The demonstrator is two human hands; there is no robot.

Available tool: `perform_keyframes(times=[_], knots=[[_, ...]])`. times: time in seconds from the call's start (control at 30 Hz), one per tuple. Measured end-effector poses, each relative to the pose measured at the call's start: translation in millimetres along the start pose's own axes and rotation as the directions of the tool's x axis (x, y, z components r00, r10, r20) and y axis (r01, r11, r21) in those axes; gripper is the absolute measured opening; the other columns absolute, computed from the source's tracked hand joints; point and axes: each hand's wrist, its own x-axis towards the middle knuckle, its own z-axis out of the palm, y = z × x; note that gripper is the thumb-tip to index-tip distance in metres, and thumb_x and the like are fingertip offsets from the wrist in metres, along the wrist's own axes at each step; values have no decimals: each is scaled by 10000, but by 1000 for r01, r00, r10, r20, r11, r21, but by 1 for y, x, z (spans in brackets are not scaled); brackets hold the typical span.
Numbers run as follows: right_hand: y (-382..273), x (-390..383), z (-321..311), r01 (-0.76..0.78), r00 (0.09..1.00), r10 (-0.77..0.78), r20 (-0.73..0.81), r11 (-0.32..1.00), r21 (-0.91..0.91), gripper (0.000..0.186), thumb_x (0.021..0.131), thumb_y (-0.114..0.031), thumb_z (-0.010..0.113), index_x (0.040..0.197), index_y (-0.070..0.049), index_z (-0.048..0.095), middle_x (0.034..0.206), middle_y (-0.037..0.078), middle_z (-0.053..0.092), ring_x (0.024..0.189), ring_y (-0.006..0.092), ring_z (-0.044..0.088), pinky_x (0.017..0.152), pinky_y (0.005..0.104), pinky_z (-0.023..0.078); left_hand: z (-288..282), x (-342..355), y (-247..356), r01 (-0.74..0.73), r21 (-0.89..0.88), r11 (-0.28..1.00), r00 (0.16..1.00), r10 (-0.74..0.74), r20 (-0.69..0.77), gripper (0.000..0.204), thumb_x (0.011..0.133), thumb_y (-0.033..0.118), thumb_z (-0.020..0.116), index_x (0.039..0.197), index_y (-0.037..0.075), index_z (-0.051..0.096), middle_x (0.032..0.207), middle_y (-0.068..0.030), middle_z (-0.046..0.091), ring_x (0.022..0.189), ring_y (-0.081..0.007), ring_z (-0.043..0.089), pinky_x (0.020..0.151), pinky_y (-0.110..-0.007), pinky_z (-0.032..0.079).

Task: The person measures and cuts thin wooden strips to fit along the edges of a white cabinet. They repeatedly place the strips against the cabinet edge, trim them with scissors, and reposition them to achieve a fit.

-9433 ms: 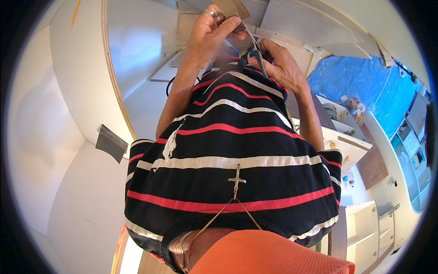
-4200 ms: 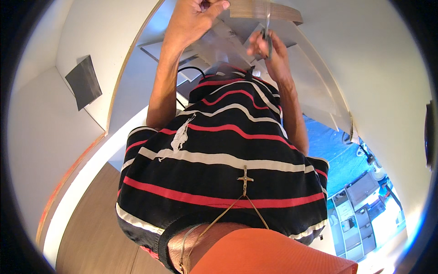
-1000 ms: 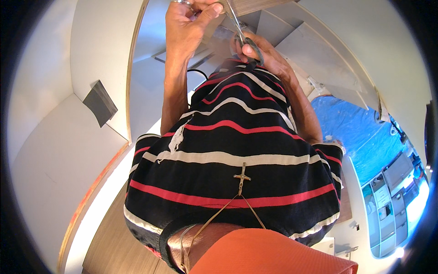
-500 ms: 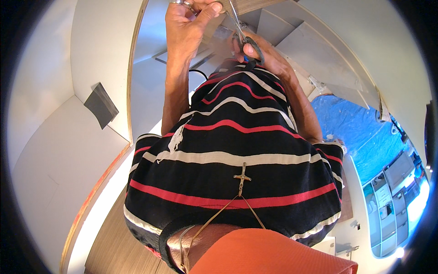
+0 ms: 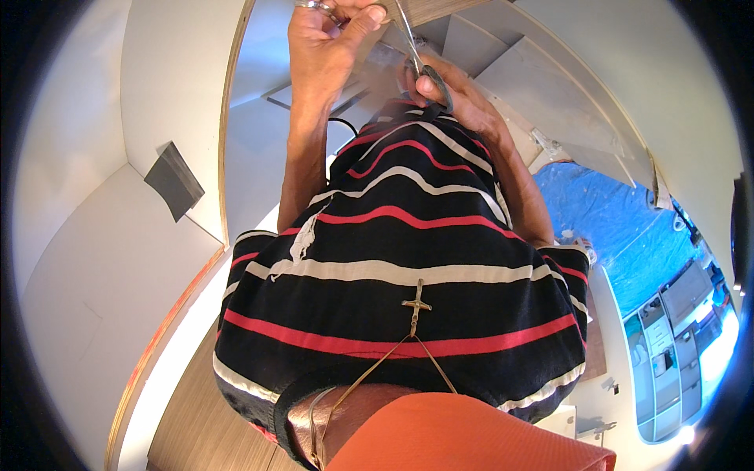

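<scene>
Near the top edge, my left hand (image 5: 324, 59) is closed in a pinch, thumb against the fingers, with rings on it. Whatever lies between its fingertips is too small and too close to the picture's edge to make out. Just to the right, my right hand (image 5: 465, 98) grips a pair of scissors (image 5: 412, 49). Its thumb is at the dark handle, and the metal blades point up, close beside my left fingertips. The blade tips run up to the picture's edge. Both hands are out in front of my striped shirt (image 5: 408, 188).
White panels with a wood edge (image 5: 225, 118) rise at my left, bearing a dark grey patch (image 5: 174, 180). A pale panel (image 5: 550, 102) leans at the right. Beyond it are a blue sheet (image 5: 609, 228) and open shelving (image 5: 667, 353). Wood-look flooring (image 5: 212, 416) shows at lower left.
The scissors' handles have come closer together. My left hand has shifted slightly right; my right hand stays in nearly the same place.
</scene>
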Motion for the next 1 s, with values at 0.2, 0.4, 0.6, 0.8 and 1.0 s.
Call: perform_keyframes(times=[0.2,0.4,0.6,0.8,1.0], knots=[[0,-7,4,-12,999,12,-35,1000,-24,624,971,-638,569,1037,-18,602,900,91,566,885,218,518,801,391,447,1,-2,0,8,-19,1000,1000,-8,1,395,885,-93,702,1225,44,556,895,-9,651,793,-80,623,764,-226,519],[2,-10,6,-63,998,63,-25,998,21,597,975,-609,591,1043,-16,614,922,92,583,912,209,529,826,379,454,1,-4,2,-14,15,1000,1000,13,11,384,887,-89,704,1218,43,561,884,-7,653,789,-79,621,755,-221,510],[2,-13,12,-88,995,91,-50,994,64,591,975,-597,604,1072,-14,632,947,93,605,927,204,537,839,374,457,2,-6,4,-24,-18,1000,999,24,23,376,889,-75,714,1212,43,562,883,-7,658,790,-81,626,754,-222,511],[-2,-14,16,-56,995,64,-73,993,105,592,945,-627,628,1024,-40,613,877,30,534,850,154,477,763,325,399,1,-7,4,-22,-38,999,999,23,24,373,889,-66,725,1207,43,565,883,-9,663,786,-81,628,755,-221,514],[-2,-16,13,-116,992,119,-33,991,63,614,953,-620,624,1041,-13,628,877,59,572,874,176,513,790,350,446,-3,-6,1,-40,-22,999,998,41,41,362,893,-57,727,1203,41,567,890,-8,667,786,-79,627,758,-222,514]])
